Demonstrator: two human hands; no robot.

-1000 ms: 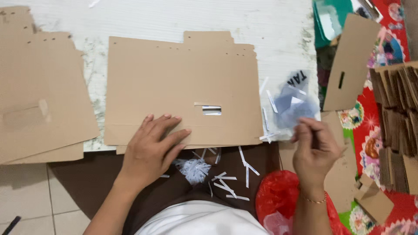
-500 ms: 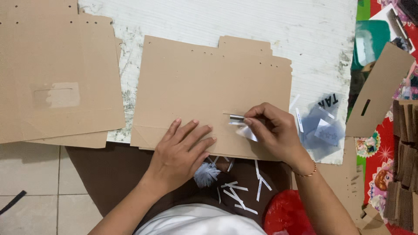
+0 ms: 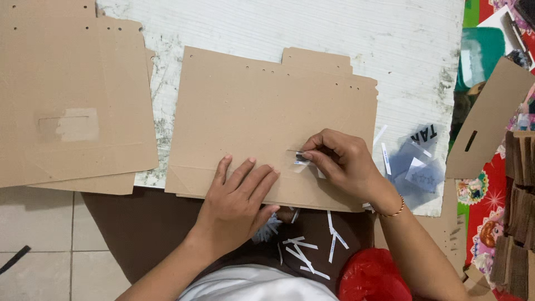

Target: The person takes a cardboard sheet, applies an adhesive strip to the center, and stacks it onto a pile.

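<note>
A flat brown cardboard sheet (image 3: pixel 262 106) with small punched holes lies on a white board (image 3: pixel 312 28) in front of me. My left hand (image 3: pixel 239 198) rests flat on its near edge, fingers spread. My right hand (image 3: pixel 340 161) presses its fingertips on a small clear piece of tape or sticker (image 3: pixel 302 159) over a slot in the sheet. Whether the fingers pinch the piece or only press it is unclear.
A stack of similar cardboard sheets (image 3: pixel 67 95) lies at the left. A clear plastic bag with small pieces (image 3: pixel 421 164) sits right of my right hand. White paper strips (image 3: pixel 304 248) lie on my lap beside a red bag (image 3: pixel 370 276). More cardboard pieces (image 3: pixel 518 189) stand at the right.
My right hand came from the plastic bag to the slot in the cardboard sheet and now presses a small piece there. My left hand stayed on the sheet's near edge.
</note>
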